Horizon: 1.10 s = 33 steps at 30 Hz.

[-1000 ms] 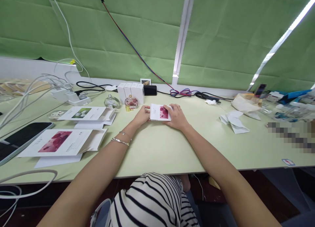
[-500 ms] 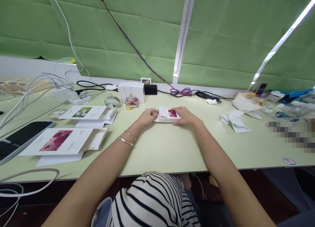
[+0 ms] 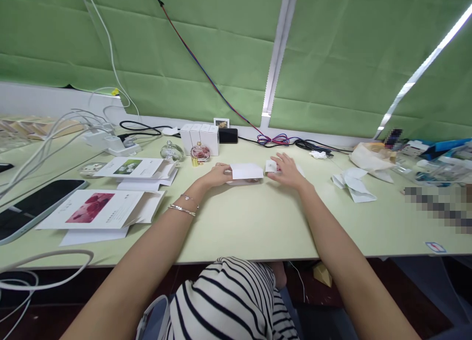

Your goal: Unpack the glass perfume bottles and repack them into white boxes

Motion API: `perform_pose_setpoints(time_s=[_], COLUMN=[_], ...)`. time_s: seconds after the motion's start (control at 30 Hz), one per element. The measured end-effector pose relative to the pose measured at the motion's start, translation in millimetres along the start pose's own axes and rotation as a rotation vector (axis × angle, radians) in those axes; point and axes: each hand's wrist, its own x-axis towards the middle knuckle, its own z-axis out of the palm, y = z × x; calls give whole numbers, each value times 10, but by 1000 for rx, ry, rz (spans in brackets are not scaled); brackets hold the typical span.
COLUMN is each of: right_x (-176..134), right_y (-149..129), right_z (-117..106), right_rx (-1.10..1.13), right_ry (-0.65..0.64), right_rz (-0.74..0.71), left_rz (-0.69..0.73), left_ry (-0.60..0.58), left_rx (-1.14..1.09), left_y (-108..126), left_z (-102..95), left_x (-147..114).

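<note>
My left hand [image 3: 218,175] is closed on the left end of a small white box [image 3: 248,172], which lies low on the table with a white flap or sheet across its top. To the right of it, separated by a small gap, is a small white printed card [image 3: 271,166] with a pinkish picture. My right hand [image 3: 287,171] covers most of this card, its thumb at the near side and its fingers over the far side. Part of the card's white edge shows right of the hand; its underside is hidden.
Two printed folded cartons [image 3: 99,207] lie at the left, beside a tablet [image 3: 40,205]. Behind stand white boxes [image 3: 201,137], a green glass bottle [image 3: 171,152] and a pink one [image 3: 200,153]. Crumpled paper [image 3: 356,183] and a beige bag [image 3: 370,158] are at the right.
My right hand has moved right with the printed card, away from the white box. A white flap or sheet now covers the box's top. My left hand stays at the box's left end.
</note>
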Motion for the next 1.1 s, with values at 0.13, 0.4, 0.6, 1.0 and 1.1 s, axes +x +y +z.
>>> perform_pose_setpoints(time_s=[0.13, 0.4, 0.6, 1.0, 1.1], right_x=[75, 74, 47, 105, 107], right_y=[-522, -556, -531, -584, -595], right_z=[190, 231, 247, 323, 366], right_rx=[102, 54, 94, 198, 296], right_ry=[-8, -16, -41, 116, 161], right_rz=[-247, -171, -181, 106, 136], left_rz=[54, 114, 125, 250, 303], left_ry=[45, 310, 390, 292, 290], left_rx=[40, 38, -14, -44, -53], left_y=[-12, 24, -25, 4, 69], left_z=[95, 126, 82, 88, 94], left_x=[-2, 17, 2, -16, -51])
